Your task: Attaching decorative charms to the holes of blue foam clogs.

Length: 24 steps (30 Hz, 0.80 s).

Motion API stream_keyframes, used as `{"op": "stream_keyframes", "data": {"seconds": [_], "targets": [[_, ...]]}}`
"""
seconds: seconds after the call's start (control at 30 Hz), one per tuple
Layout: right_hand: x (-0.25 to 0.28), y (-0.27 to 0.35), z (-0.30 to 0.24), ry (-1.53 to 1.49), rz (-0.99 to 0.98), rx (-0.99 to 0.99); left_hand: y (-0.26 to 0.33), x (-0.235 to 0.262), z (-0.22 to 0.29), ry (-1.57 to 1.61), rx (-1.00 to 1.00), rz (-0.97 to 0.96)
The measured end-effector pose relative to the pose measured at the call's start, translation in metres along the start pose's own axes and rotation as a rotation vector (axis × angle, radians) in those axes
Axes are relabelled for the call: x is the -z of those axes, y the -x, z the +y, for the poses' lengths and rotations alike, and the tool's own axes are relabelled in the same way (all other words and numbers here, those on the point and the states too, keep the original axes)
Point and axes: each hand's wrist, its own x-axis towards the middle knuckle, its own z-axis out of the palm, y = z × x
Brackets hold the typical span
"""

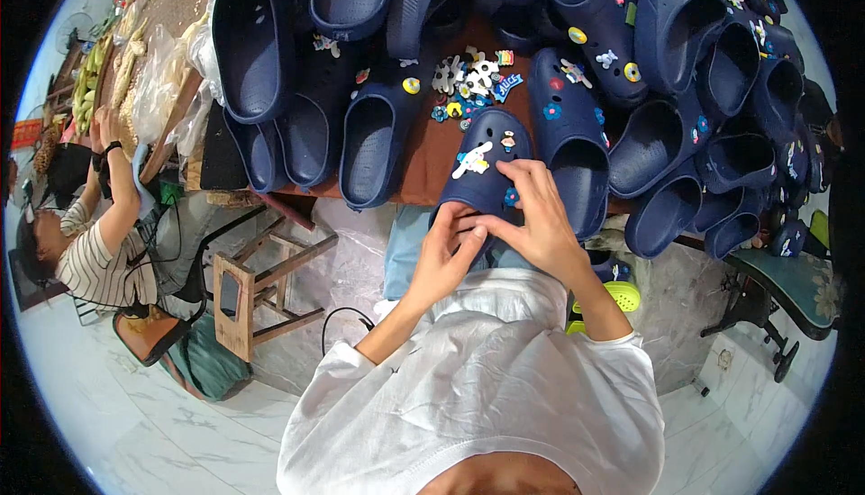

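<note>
A navy clog (478,190) rests at the near edge of the brown table (422,162), its toe pointing away from me. A white cartoon charm (471,161) and a smaller figure charm (508,141) sit on its upper. My left hand (453,247) is closed at the clog's opening, with its fingertips partly hidden inside. Across the right side curves my right hand (543,225), index finger on the upper and thumb by the opening, near a blue flower charm (512,196). Just beyond the toe lies a pile of loose charms (473,81).
Navy clogs (368,148) crowd the table on both sides, many with charms fitted. At left stands a wooden stool (236,301), and a person in a striped shirt (104,261) works beside a heap of plants. A dark chair (779,288) is at right; lime-green clogs (622,297) lie below.
</note>
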Motion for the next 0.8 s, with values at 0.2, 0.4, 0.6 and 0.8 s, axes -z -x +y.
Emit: {"op": "stream_keyframes", "data": {"seconds": [0.2, 0.4, 0.6, 0.8], "targets": [[0.024, -0.021, -0.004, -0.213, -0.003, -0.126, -0.022, -0.01, 0.001, 0.352, 0.26, 0.078], [0.014, -0.056, 0.01, 0.164, -0.034, 0.219, -0.035, -0.02, 0.001, 0.761, 0.292, 0.173], [0.012, -0.064, 0.012, 0.174, -0.168, 0.234, -0.043, -0.022, -0.003, 0.947, 0.311, 0.197], [0.019, -0.073, 0.016, 0.119, -0.192, 0.258, -0.043, -0.025, -0.002, 0.909, 0.303, 0.237]]}}
